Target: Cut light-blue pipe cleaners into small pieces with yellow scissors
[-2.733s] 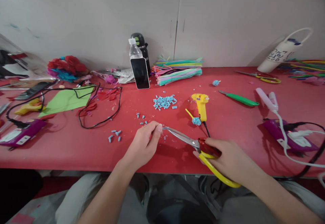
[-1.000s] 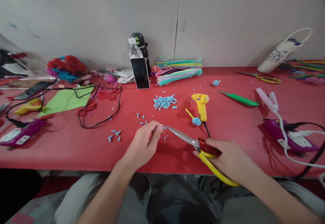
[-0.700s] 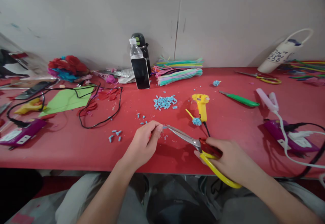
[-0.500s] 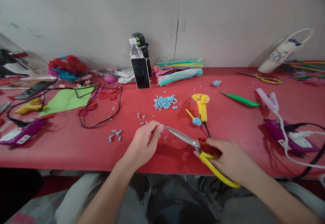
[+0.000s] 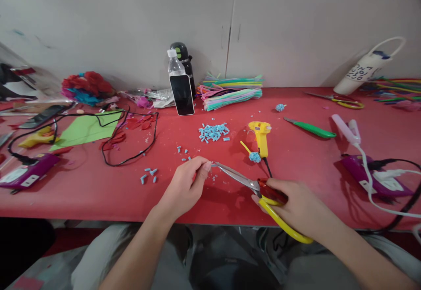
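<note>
With thumb and forefinger pinched, my left hand (image 5: pixel 189 185) holds something too small to make out at the tips of the scissors. My right hand (image 5: pixel 292 206) grips the yellow-handled scissors (image 5: pixel 238 178), whose blades point left and touch or nearly touch my left fingertips. Beyond them lies a pile of short light blue pieces (image 5: pixel 213 132). A few more blue pieces (image 5: pixel 153 172) are scattered to the left. A yellow glue gun (image 5: pixel 261 139) stands to the right of the pile, with a blue cluster on a yellow stem (image 5: pixel 255 157) beside it.
A phone (image 5: pixel 182 95) leans against a bottle at the back, beside bundled pipe cleaners (image 5: pixel 233 93). On the right are a green craft knife (image 5: pixel 314 129) and a purple power strip (image 5: pixel 378 178). Green paper (image 5: pixel 87 129) and a looped black cable (image 5: pixel 126 163) lie left.
</note>
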`<state>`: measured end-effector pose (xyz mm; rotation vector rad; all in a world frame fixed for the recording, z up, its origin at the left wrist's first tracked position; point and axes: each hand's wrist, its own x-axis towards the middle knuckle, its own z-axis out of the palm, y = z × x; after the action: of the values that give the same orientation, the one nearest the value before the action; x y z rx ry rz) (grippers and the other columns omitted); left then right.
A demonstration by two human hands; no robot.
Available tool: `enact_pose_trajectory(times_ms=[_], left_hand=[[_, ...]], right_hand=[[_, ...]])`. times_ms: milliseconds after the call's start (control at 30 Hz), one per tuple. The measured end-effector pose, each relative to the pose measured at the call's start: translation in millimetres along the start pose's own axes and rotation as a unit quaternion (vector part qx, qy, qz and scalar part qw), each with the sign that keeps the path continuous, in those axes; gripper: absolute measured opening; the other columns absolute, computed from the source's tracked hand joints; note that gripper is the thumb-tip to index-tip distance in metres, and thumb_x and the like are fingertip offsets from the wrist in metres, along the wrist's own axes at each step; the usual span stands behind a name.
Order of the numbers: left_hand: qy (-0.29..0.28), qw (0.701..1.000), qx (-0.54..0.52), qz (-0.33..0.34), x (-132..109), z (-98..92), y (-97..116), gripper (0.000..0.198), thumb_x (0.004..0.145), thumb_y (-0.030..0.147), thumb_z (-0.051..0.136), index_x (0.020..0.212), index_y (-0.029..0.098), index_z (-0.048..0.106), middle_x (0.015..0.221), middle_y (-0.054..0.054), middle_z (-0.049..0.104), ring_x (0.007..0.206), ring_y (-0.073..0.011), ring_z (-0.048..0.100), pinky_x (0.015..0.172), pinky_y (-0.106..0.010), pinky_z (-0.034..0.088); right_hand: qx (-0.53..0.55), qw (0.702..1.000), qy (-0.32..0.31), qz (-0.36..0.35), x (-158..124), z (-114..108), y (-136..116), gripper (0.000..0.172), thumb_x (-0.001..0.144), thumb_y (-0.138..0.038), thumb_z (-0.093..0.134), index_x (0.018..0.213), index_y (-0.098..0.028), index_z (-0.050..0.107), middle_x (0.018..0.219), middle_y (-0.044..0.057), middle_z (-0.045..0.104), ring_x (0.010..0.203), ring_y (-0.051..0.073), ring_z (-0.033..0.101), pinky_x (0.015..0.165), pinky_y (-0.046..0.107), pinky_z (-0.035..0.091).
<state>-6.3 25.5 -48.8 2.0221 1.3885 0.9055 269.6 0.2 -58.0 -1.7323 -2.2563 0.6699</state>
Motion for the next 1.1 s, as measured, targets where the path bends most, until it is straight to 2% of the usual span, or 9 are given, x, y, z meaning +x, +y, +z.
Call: enact_pose_trajectory(times_ms=[300, 533, 833, 1100], left_hand=[[-0.004, 1.0, 0.002, 0.002, -0.7, -0.1, 0.3, 0.026, 0.101, 0.031, 0.039, 0.081, 0.018, 0.049, 0.071, 0.002, 0.051, 0.064, -0.011, 0.046, 0.065, -0.024, 0.036], [-0.006, 1.0, -0.012, 0.002, -0.1, -0.9, -0.2, 0.025, 0.101, 0.031, 0.04, 0.082, 0.018, 0.05, 0.072, 0.002, 0.052, 0.067, -0.0109, 0.048, 0.067, -0.023, 0.037], [-0.003, 0.999, -0.033, -0.04, -0.4, 1.9, 4.3, 0.035, 0.102, 0.035, 0.033, 0.071, 0.02, 0.035, 0.065, 0.004, 0.036, 0.059, -0.0101, 0.035, 0.059, -0.025, 0.03], [0.009, 0.997, -0.048, -0.053, -0.6, 2.7, 3.2, 0.037, 0.102, 0.037, 0.033, 0.07, 0.019, 0.038, 0.062, 0.005, 0.037, 0.057, -0.0097, 0.037, 0.057, -0.024, 0.031]], right_hand=[[-0.005, 1.0, -0.02, 0.016, 2.8, 1.4, 3.5, 0.022, 0.084, -0.041, 0.058, 0.07, -0.024, 0.055, 0.058, -0.002, 0.052, 0.053, 0.015, 0.049, 0.05, 0.025, 0.028], [0.008, 1.0, -0.002, 0.013, 0.7, -1.6, 1.1, 0.034, 0.085, -0.049, 0.058, 0.066, -0.024, 0.046, 0.056, -0.004, 0.047, 0.051, 0.014, 0.04, 0.049, 0.024, 0.027], [0.013, 1.0, -0.004, 0.016, 1.4, -0.9, 0.3, 0.039, 0.084, -0.057, 0.058, 0.067, -0.024, 0.046, 0.056, -0.004, 0.046, 0.052, 0.014, 0.039, 0.049, 0.024, 0.028], [0.01, 1.0, -0.017, 0.01, 3.2, -2.8, -2.4, 0.036, 0.084, -0.056, 0.059, 0.068, -0.024, 0.052, 0.057, -0.003, 0.053, 0.054, 0.015, 0.045, 0.051, 0.025, 0.03]])
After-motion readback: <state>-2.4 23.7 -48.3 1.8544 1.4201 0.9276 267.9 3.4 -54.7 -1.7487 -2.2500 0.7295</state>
